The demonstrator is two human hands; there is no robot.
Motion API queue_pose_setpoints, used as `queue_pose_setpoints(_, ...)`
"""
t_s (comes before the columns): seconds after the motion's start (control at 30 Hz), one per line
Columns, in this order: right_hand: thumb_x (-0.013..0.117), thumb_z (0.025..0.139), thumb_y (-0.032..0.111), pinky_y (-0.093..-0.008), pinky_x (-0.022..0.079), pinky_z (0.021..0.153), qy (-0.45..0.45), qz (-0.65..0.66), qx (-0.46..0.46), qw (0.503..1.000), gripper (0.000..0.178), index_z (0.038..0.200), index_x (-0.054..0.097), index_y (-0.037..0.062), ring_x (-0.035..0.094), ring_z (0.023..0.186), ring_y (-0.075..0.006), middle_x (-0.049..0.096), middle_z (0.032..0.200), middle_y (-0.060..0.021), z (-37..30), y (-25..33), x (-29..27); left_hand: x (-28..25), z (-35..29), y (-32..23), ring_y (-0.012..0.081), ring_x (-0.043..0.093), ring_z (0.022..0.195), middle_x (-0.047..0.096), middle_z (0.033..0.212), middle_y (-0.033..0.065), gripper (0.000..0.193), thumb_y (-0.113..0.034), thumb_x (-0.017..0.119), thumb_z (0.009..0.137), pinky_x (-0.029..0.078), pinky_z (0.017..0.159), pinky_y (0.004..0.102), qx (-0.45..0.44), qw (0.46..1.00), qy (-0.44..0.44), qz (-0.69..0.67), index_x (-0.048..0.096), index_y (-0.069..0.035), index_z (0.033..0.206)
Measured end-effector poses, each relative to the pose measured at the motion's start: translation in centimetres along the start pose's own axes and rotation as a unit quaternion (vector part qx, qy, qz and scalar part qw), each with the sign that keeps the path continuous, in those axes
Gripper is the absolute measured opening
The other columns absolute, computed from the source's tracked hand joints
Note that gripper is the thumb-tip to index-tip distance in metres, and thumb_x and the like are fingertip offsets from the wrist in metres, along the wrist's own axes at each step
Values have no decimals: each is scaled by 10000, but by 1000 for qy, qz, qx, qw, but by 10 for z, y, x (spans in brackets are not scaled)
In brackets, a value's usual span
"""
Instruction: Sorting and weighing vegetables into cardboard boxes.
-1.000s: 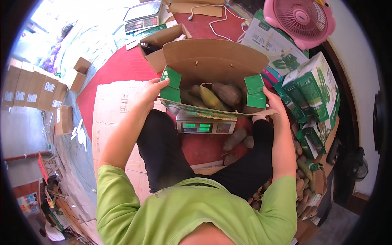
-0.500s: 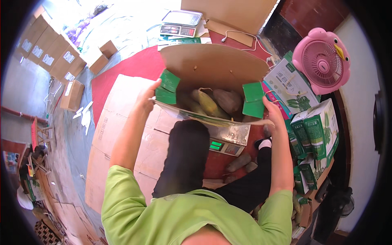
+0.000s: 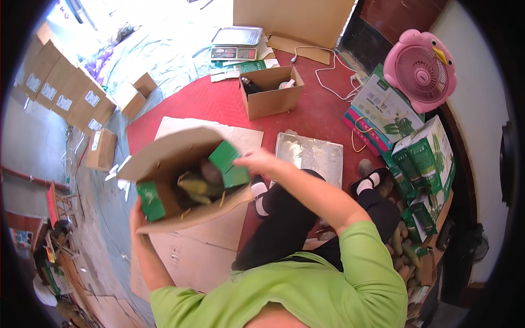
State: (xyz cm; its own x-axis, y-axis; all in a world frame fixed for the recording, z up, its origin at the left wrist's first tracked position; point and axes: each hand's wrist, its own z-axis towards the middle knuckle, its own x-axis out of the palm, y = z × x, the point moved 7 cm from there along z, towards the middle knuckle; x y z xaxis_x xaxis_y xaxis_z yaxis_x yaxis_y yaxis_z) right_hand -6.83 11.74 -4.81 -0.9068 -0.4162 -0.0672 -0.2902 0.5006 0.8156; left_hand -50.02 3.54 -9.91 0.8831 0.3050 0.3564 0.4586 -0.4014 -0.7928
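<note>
Both hands hold an open cardboard box point(image 3: 164, 154) in the air, over the left side of my lap. Its tall flaps stand up, and green side flaps fold near my hands. Several elongated produce pieces point(image 3: 197, 187), yellowish-green and brown, lie inside; I cannot tell their exact kind. My left hand point(image 3: 138, 212) grips the left side, its fingers partly behind the box. On the right side, my right hand point(image 3: 256, 162) closes on the edge by the green flap. A flat cardboard sheet point(image 3: 219, 235) lies below. The bare metal plate of a weighing scale point(image 3: 310, 156) shows to the right.
A small open carton point(image 3: 273, 101) with items inside stands ahead on the red mat point(image 3: 188, 98), near another scale point(image 3: 235, 53). At right are a pink fan point(image 3: 424, 71), green-and-white cartons point(image 3: 424, 158) and loose brown tubers point(image 3: 407, 251). Brown cartons point(image 3: 68, 93) line the far left.
The box has moved left off the scale with both hands holding it, and it is now tilted. The scale plate and the small carton ahead have come into view.
</note>
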Motion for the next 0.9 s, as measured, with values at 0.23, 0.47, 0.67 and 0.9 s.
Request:
queue_pose_setpoints(0.23,706,730,376,-369,474,530,91,-144,94,981,441,872,657,-38,603,616,-232,633,730,-147,17,-72,137,-152,-65,19,245,632,919,643,1059,93,421,-417,458,943,528,790,413,-65,993,-80,50,558,-80,1173)
queue_pose_setpoints(0.47,626,792,334,-361,539,641,322,-127,65,936,388,963,667,-12,643,764,-265,651,807,-160,3,-125,202,-260,-102,76,252,632,887,644,1053,83,489,-469,572,872,527,769,416,-191,945,-208,164,563,-84,1173)
queue_pose_setpoints(0.67,606,805,246,-359,487,861,193,-302,-100,928,413,1131,602,-8,621,951,-290,639,1060,-204,23,-75,165,-277,-118,61,195,608,748,638,912,46,322,-357,551,907,512,641,348,-134,951,-218,174,589,-60,1024)
queue_pose_setpoints(0.9,581,873,204,-307,475,815,90,-92,-222,966,346,1150,576,-3,598,909,-194,641,1014,-124,-20,-1,65,-99,-120,-89,189,593,961,639,1049,124,264,-145,552,912,462,841,305,320,746,-330,482,590,52,1083)
